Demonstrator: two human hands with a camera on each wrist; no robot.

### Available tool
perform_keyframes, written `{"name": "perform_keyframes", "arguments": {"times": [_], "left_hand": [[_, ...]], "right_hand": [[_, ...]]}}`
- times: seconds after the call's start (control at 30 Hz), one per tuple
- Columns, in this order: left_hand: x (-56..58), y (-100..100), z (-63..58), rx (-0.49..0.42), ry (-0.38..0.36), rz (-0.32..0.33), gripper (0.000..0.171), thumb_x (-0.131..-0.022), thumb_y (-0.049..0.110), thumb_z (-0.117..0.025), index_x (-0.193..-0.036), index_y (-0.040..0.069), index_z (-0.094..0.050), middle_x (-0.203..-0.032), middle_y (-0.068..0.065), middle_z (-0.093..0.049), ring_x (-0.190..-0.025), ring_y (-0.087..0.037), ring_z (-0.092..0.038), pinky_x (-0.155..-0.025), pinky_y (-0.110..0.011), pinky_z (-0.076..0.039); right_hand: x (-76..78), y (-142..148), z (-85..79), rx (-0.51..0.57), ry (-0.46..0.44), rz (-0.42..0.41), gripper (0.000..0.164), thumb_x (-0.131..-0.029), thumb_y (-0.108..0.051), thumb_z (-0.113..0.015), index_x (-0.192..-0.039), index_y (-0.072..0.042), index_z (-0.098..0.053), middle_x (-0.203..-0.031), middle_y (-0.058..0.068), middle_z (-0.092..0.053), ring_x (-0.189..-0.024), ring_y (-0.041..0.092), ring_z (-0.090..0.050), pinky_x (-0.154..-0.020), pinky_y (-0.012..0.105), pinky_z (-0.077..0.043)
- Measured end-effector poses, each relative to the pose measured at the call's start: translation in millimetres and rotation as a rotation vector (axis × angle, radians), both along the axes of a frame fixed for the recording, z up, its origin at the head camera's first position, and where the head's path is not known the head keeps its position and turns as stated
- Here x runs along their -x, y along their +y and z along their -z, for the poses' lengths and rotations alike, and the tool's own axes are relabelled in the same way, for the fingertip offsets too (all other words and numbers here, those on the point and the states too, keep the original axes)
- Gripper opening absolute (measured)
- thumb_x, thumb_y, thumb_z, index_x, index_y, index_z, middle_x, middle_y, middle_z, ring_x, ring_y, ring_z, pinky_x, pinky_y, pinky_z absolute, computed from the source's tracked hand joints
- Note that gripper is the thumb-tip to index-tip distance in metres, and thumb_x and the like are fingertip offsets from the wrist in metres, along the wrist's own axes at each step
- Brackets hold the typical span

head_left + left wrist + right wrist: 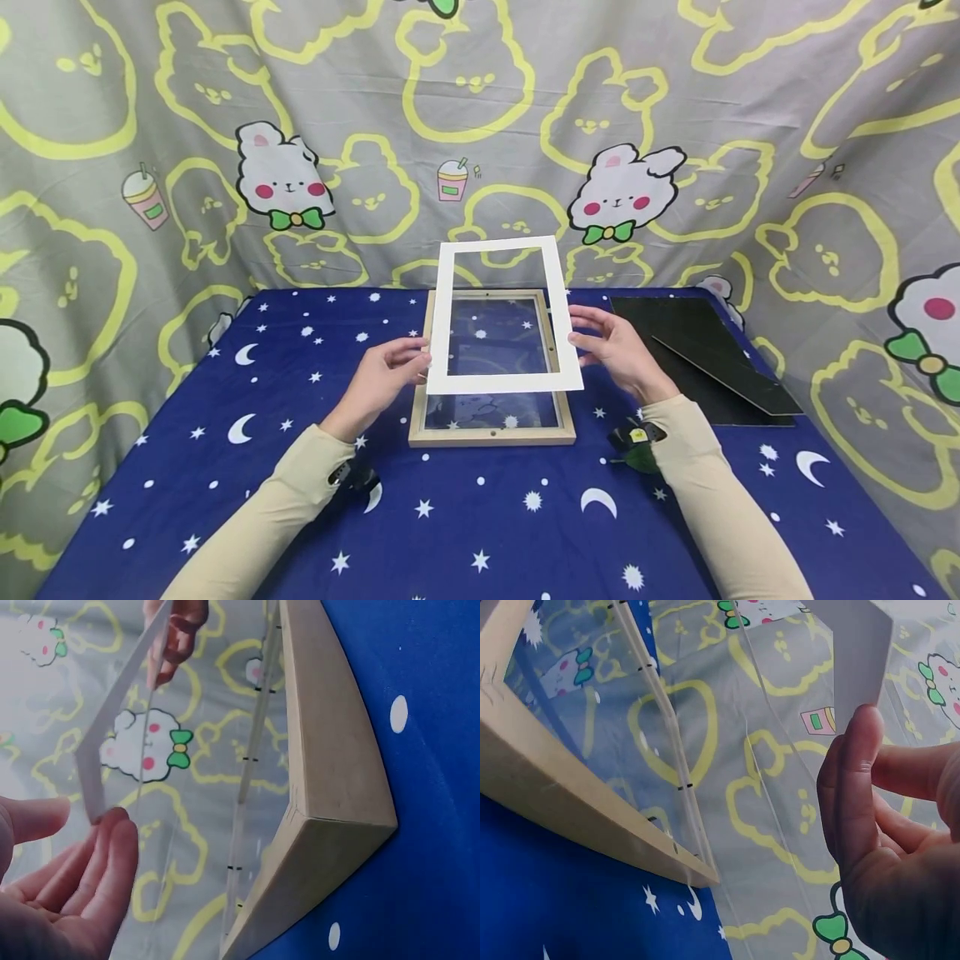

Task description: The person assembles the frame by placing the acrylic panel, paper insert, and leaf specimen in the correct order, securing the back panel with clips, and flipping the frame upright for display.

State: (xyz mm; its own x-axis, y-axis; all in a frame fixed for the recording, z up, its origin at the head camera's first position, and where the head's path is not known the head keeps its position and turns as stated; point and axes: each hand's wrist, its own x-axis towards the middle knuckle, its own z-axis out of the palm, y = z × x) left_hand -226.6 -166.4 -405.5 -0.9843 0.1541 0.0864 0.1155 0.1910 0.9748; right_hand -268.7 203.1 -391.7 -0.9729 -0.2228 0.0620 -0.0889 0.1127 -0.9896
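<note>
A white picture mat (504, 383) with a rectangular opening is held up, tilted, above a light wooden picture frame (491, 438). My left hand (378, 379) holds the mat's left edge between thumb and fingers; in the left wrist view the fingertips (118, 825) meet its near corner. On the opposite edge, my right hand (618, 350) pinches the mat, as the right wrist view also shows. The frame lies flat on the table, partly hidden behind the mat. Its clear pane (495, 408) mirrors the patterned curtain.
A black backing board (637, 312) with a raised stand flap (731, 379) lies on the right of the table. Dark blue cloth (480, 525) with stars and moons covers the table. A grey curtain (495, 125) with rabbit prints surrounds the back and sides.
</note>
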Motion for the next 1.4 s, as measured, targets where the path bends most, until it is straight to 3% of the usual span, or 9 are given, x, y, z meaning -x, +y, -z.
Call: {"name": "perform_keyframes", "arguments": {"times": [0.2, 0.57, 0.87, 1.13, 1.4], "left_hand": [[1.2, -1, 1.7, -0.046, -0.014, 0.028, 0.045, -0.095, 0.006, -0.071, -0.136, -0.007, -0.058, -0.109, -0.017, -0.075, -0.087, -0.007, -0.071, -0.090, -0.050, -0.059], [2.2, -7, 3.9, -0.062, -0.030, 0.044, 0.048, -0.093, -0.002, -0.071, -0.138, -0.008, -0.055, -0.093, -0.004, -0.073, -0.077, -0.006, -0.069, -0.079, -0.033, -0.061], [3.3, -11, 8.0, -0.031, -0.043, 0.033, 0.047, -0.092, -0.003, -0.071, -0.136, -0.009, -0.056, -0.094, -0.008, -0.074, -0.074, -0.006, -0.069, -0.073, -0.025, -0.059], [4.7, -10, 11.7, -0.021, -0.042, 0.030, 0.048, -0.092, -0.004, -0.071, -0.136, -0.010, -0.055, -0.094, -0.009, -0.074, -0.074, -0.005, -0.068, -0.074, -0.027, -0.060], [5.9, -10, 19.4, 0.022, -0.064, 0.025, 0.047, -0.092, -0.002, -0.071, -0.136, -0.010, -0.056, -0.104, -0.018, -0.073, -0.076, -0.005, -0.068, -0.077, -0.030, -0.060]], "right_hand": [[-0.7, 0, 0.8, 0.000, -0.016, -0.016, 0.053, -0.100, -0.001, -0.063, -0.149, 0.005, -0.043, -0.137, 0.025, -0.053, -0.088, 0.011, -0.070, -0.064, 0.028, -0.061], [1.0, -3, 6.7, -0.016, -0.053, -0.059, 0.058, -0.097, -0.003, -0.068, -0.149, 0.002, -0.044, -0.134, 0.019, -0.053, -0.091, 0.013, -0.068, -0.067, 0.033, -0.062], [0.9, -1, 9.1, -0.012, -0.086, -0.157, 0.067, -0.093, 0.007, -0.066, -0.153, 0.004, -0.036, -0.141, 0.026, -0.046, -0.095, 0.013, -0.070, -0.076, 0.035, -0.063], [2.3, -1, 11.7, -0.046, -0.078, -0.170, 0.071, -0.090, 0.006, -0.069, -0.153, 0.004, -0.036, -0.140, 0.025, -0.045, -0.098, 0.013, -0.068, -0.079, 0.035, -0.062], [3.0, -2, 15.4, -0.085, -0.116, -0.182, 0.071, -0.091, 0.005, -0.070, -0.152, 0.005, -0.036, -0.145, 0.028, -0.042, -0.099, 0.014, -0.067, -0.082, 0.035, -0.062]]}}
